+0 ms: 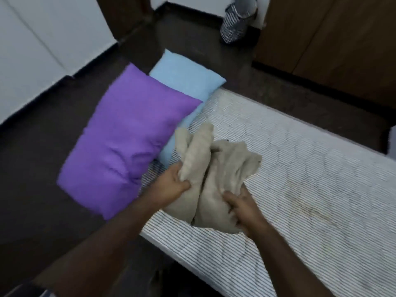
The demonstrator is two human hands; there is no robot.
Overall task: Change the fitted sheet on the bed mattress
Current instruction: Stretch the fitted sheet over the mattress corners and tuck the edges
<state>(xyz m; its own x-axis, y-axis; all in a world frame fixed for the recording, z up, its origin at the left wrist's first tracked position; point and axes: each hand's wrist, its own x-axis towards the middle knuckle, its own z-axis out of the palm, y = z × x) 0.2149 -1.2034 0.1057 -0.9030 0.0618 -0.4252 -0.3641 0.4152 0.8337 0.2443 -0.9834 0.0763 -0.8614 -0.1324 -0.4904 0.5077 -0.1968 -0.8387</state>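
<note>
Bare striped mattress carries a bunched beige sheet; left hand and right hand clutch its folds. Soft, light, floppy; best gripped at corners.

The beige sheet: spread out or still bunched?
Bunched: the sheet sits crumpled on the bare mattress, gripped by both hands.

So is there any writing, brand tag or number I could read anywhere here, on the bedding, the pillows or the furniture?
None: no word, label, brand or number can be read in this view.
The beige sheet, bunched in both hands, shows no tag.
The striped mattress has only its pattern and some stains.
The purple pillow and blue pillow are plain.
The striped cloth in the far corner is too blurred to tell.
</note>
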